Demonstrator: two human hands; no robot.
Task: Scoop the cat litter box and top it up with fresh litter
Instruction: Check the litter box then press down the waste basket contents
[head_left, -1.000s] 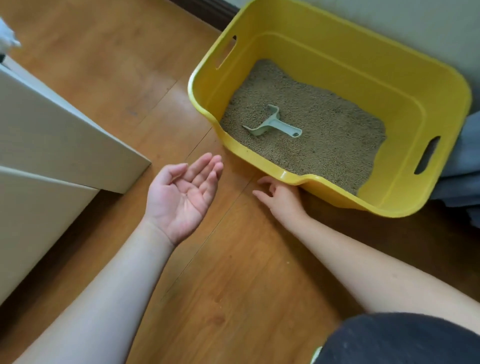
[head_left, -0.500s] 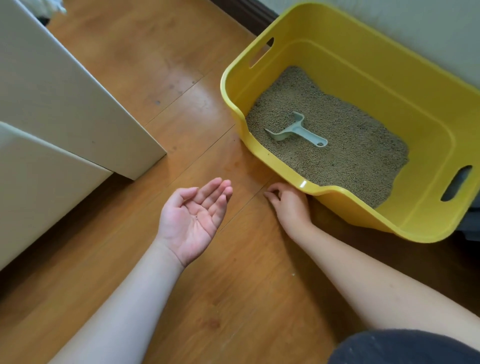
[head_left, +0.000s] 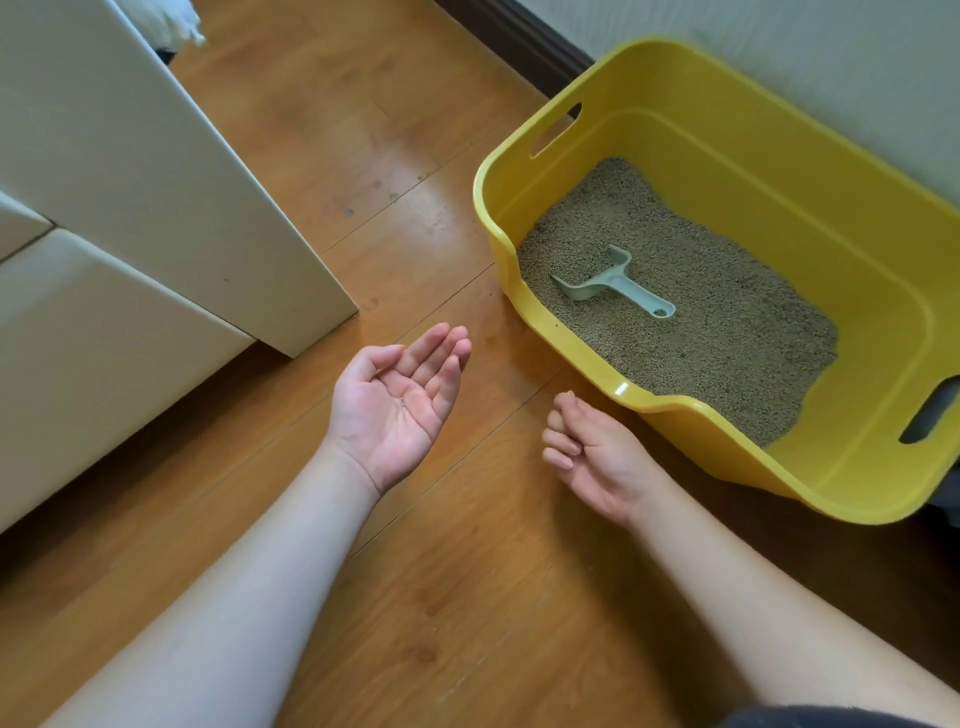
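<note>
a yellow plastic litter box (head_left: 670, 410) sits on the floor, part-filled with tan granular litter (head_left: 727, 332); a pale green scoop (head_left: 613, 283) lies on the litter.

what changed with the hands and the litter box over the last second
The right hand came off the floor by the yellow litter box and turned palm-up, its fingers now curled in with nothing visibly held. The left hand stayed open, palm up, above the floor. The scoop still lies untouched on the litter. The rest of the shift in the picture is the camera turning.
</note>
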